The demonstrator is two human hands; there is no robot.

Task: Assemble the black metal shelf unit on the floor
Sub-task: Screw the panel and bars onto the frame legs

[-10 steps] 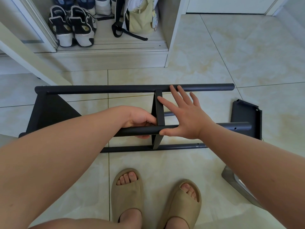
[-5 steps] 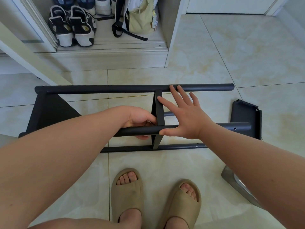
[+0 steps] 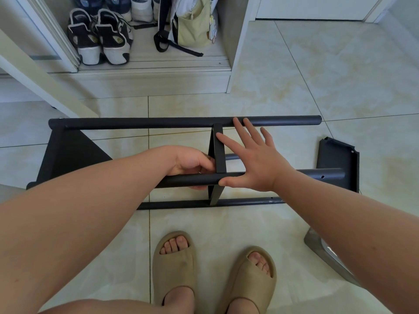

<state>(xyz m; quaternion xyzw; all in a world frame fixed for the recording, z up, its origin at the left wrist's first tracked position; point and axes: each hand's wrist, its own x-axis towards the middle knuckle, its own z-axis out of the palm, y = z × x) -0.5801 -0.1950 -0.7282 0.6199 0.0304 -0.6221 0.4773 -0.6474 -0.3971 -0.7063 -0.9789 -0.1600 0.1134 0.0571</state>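
— Where's the shelf frame (image 3: 181, 203)?

— On its side on the tiled floor (image 3: 317, 75), right in front of the person's sandals (image 3: 174, 264). An end panel (image 3: 68, 155) is fitted at the left, and the tubes end bare at the right.

— And the hands?

— The left hand (image 3: 192, 165) is wrapped round the near top tube (image 3: 186, 181), fingers curled about it, just left of the middle panel (image 3: 218, 155). The right hand (image 3: 256, 164) is flat and spread. Its thumb lies along that same tube and its forefinger touches the face of the middle panel. The longer fingertips line up with the far tube (image 3: 113, 123), but I can't tell whether they touch it. That hand grips nothing.

— Anything else about?

— A loose panel (image 3: 335, 159) sits on the floor at the right end, partly behind the near tube. Further back an open cupboard (image 3: 147, 62) holds a pair of shoes (image 3: 99, 39) and a pale green bag (image 3: 192, 26).
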